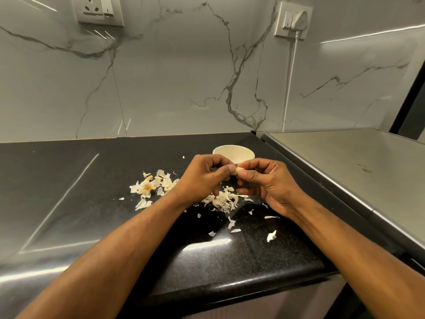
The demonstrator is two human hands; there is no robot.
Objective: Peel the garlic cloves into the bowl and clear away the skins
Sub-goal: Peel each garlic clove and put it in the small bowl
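Over at nine o'clock on the black counter (69, 180) sits the spent garlic root (147, 187), a dry husk with papery skins (164, 180) fanned around it. Moving in, here's the left hand (202, 178), fingers curled, thumb and forefinger pinching one end of a garlic clove (236, 170). Dead centre, that clove is held in the air between both hands, just in front of the bowl (233, 153), which stands at twelve o'clock behind the knuckles. What's inside the bowl can't be seen from this angle. At the other end of the clove, the right hand (269, 185) is clamped on too, fingertips nipping at the skin. Below the hands, at six o'clock, a second heap of peelings (223, 200) lies on the counter, with loose flakes (271, 236) scattered out towards five o'clock. Far right, at three o'clock, a steel surface (345, 169) butts up beside the counter.

By the look of it this is mid-peel: the clove isn't clean yet, and the skins are nowhere near cleared. Next call, I'd say, is for the right fingers to strip the last paper off, then a short reach forward to drop the clove over the rim. The sweep-up of those flakes comes later, and they're light enough to scatter.
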